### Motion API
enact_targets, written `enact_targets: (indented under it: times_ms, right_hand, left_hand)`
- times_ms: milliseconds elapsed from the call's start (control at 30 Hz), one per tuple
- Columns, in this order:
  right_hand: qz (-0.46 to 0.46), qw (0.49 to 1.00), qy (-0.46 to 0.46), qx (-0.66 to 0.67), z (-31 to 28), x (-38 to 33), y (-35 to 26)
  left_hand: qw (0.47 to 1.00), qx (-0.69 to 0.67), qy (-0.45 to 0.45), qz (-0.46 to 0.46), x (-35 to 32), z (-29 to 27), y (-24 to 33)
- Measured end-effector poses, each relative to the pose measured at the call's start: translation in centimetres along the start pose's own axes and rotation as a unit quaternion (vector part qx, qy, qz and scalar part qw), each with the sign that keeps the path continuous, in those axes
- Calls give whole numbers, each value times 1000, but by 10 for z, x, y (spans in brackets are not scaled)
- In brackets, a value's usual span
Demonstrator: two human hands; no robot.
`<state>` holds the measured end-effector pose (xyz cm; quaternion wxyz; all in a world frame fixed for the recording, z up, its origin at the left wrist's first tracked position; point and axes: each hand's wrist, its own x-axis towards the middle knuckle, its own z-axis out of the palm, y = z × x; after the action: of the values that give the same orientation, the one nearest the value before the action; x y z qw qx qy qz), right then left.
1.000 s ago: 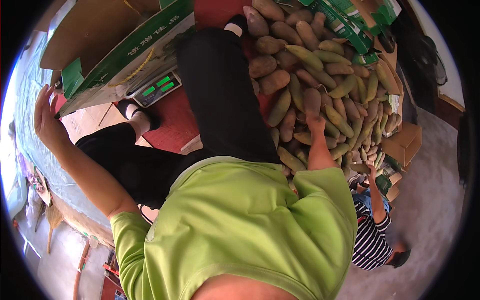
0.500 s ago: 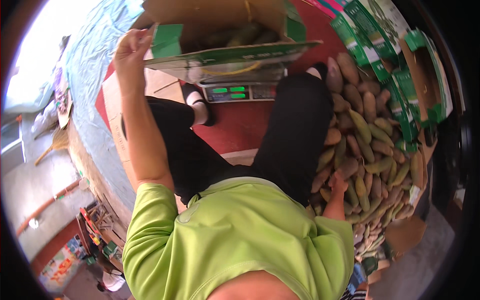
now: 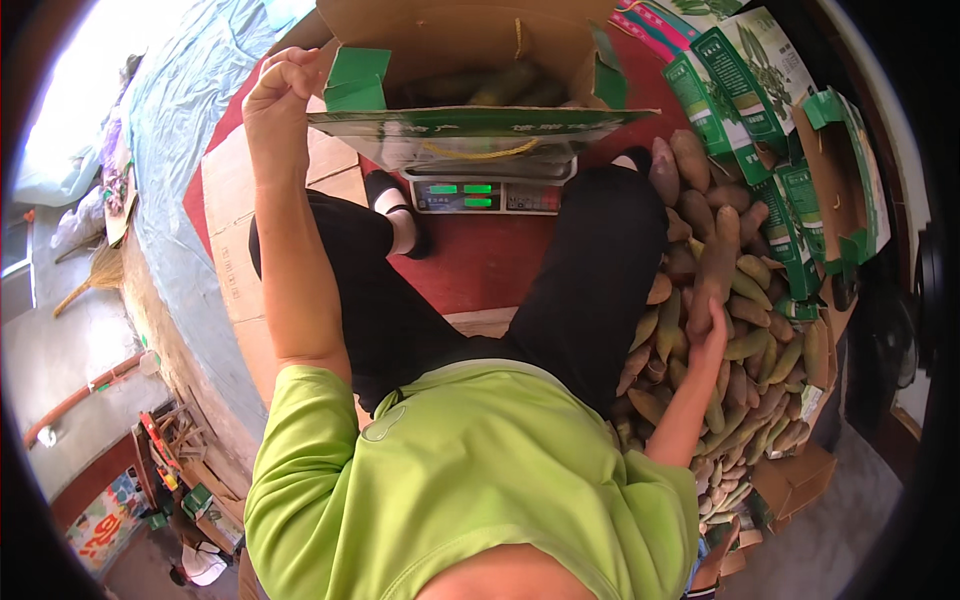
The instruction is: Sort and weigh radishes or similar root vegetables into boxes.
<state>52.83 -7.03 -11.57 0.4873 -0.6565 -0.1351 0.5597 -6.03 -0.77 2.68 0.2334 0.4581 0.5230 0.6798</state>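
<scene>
A: At 3 o'clock, right hand is wrapped round one long brownish root, lifted clear above the pile of roots. Root stands nearly upright, tip pointing to 12.

B: And the left hand?

A: Up at 11 o'clock, arm stretched out, fingers pinched on the green flap at the near-left corner of the cardboard box. Box is open on top, a few roots lying inside, dark, hard to count.

B: Box sits on what?

A: Scale, just under its front edge at 12. Green lit display faces the person; digits too small to tell.

B: Rest of the scene?

A: Person sits w/ black trousers, legs spread either side of a red floor patch; one black shoe just beside the scale. Lime-green shirt fills 6 o'clock. Flat-packed green cartons stacked from 1 to 3, touching the pile's far edge. Blue tarp runs from 10 to 11, a broom at 9. Small brown boxes at 4, near the pile.
</scene>
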Motion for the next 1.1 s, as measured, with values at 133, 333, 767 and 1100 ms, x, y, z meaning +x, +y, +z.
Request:
enact_targets:
  times_ms: [133,333,767,1100]
  right_hand:
    - [-134,983,-74,-96,75,-18,-81]
    - [-229,910,-283,-198,193,-52,-174]
    - [-319,759,-432,-367,368,-79,-139]
    - [-292,902,-143,-285,173,14,-86]
  left_hand:
    - [1000,7,2,-10,2,1,-4]
    - [999,21,7,-29,-1,7,-1]
    - [999,35,-19,-35,1,13,1]
    - [998,39,-32,-23,-1,2,1]
